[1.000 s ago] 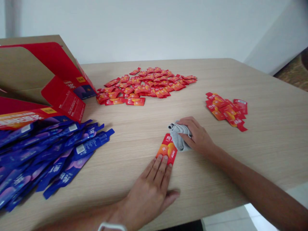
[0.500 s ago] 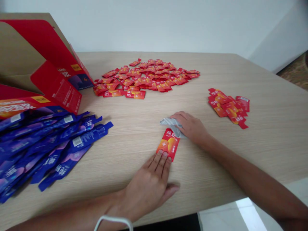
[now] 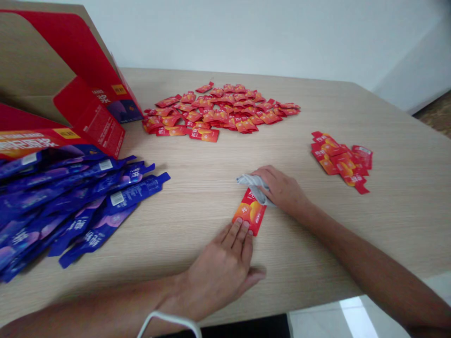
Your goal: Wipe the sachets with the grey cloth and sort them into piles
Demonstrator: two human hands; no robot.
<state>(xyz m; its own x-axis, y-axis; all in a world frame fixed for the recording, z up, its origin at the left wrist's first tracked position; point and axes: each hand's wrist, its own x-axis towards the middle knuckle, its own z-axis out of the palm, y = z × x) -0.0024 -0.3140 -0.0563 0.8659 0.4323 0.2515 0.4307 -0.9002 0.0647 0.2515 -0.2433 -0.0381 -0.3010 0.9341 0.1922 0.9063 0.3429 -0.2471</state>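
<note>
A red and orange sachet (image 3: 251, 210) lies flat on the wooden table in front of me. My left hand (image 3: 225, 263) presses its near end down with outstretched fingers, the thumb apart. My right hand (image 3: 283, 190) grips a grey cloth (image 3: 259, 188), which covers the sachet's far end. The fingertips of that hand are partly hidden behind the cloth and knuckles.
A heap of red sachets (image 3: 218, 112) spreads along the back, with a smaller pile of red sachets (image 3: 341, 162) at right. Long blue sachets (image 3: 81, 202) overlap at left, before an open red carton (image 3: 95, 112). A white cable (image 3: 169, 318) crosses by my left wrist.
The cloth in my right hand has slid slightly nearer over the sachet, covering more of its printed top. My left hand stays on the near end. The whole view has shifted a little.
</note>
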